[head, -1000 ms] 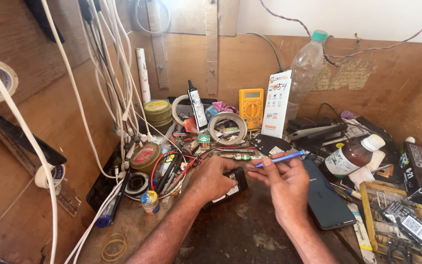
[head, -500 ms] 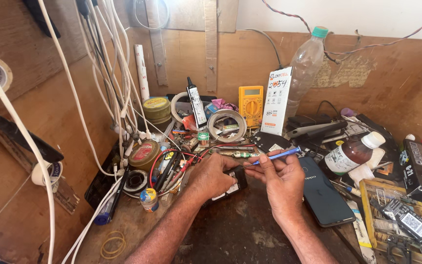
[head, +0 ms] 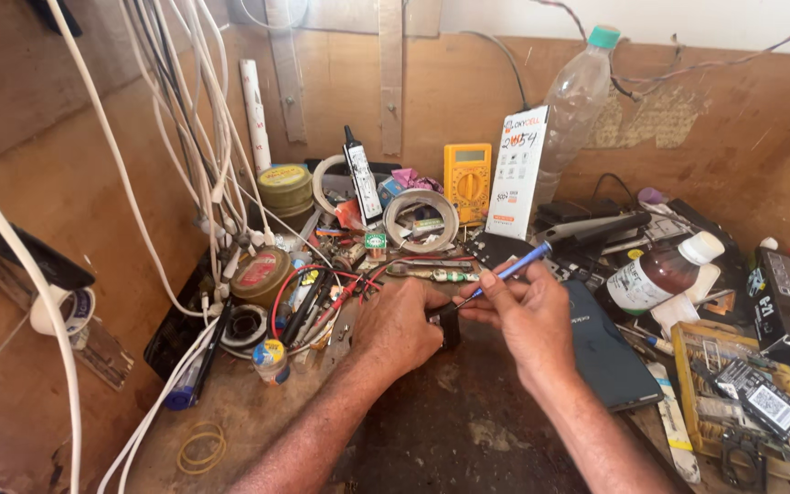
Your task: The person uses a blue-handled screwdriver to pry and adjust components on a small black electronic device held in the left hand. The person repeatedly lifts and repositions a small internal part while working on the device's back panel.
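My left hand (head: 401, 331) presses down on a small dark device (head: 448, 327) lying on the worn wooden bench, covering most of it. My right hand (head: 525, 316) pinches a thin blue-handled screwdriver (head: 507, 273), its tip angled down to the left onto the device between my two hands. A dark phone (head: 607, 350) lies face down just right of my right hand.
White cables (head: 201, 174) hang at the left. Behind my hands sit a yellow multimeter (head: 467, 179), a tape ring (head: 421, 220), round tins (head: 261, 273), a black glue tube (head: 361, 182), a white box (head: 517, 171) and a plastic bottle (head: 575, 99). A brown bottle (head: 659, 275) and parts tray (head: 744, 400) crowd the right.
The view has shifted slightly closer and down. Both hands stay on the device, and the screwdriver tip has lowered a little toward it.
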`<state>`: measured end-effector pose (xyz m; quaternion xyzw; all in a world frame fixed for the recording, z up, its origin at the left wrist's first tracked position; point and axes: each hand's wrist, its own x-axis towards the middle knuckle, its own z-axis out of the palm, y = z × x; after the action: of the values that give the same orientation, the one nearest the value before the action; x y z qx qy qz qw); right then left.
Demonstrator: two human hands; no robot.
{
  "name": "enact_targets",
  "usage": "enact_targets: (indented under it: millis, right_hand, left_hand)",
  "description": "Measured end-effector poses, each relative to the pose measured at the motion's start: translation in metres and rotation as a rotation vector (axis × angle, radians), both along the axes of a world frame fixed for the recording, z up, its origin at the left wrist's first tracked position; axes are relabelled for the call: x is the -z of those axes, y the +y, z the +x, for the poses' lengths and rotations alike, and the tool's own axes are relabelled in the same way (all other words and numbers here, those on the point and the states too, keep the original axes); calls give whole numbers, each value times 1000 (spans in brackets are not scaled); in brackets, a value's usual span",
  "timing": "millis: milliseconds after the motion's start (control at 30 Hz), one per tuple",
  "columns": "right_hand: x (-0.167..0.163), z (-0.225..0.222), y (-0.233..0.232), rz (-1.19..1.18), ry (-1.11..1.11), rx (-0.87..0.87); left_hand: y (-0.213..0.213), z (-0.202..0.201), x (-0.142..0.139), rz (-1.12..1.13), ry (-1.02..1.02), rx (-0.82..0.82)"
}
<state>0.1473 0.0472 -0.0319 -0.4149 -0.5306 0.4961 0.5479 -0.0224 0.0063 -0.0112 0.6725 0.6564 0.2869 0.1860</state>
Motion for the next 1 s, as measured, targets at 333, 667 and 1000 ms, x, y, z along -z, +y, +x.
enact_targets:
  millis: [333,667,1000]
  right_hand:
    - [8,-3,-16,80,170,39]
    - [11,-6,-19,153,151,30]
    - [11,-8,-22,198,104,30]
  left_hand:
    - [8,-4,1,-24,-12,2]
    - [17,-10,6,-101,-35,36]
    - [16,-9,5,-129,-43,28]
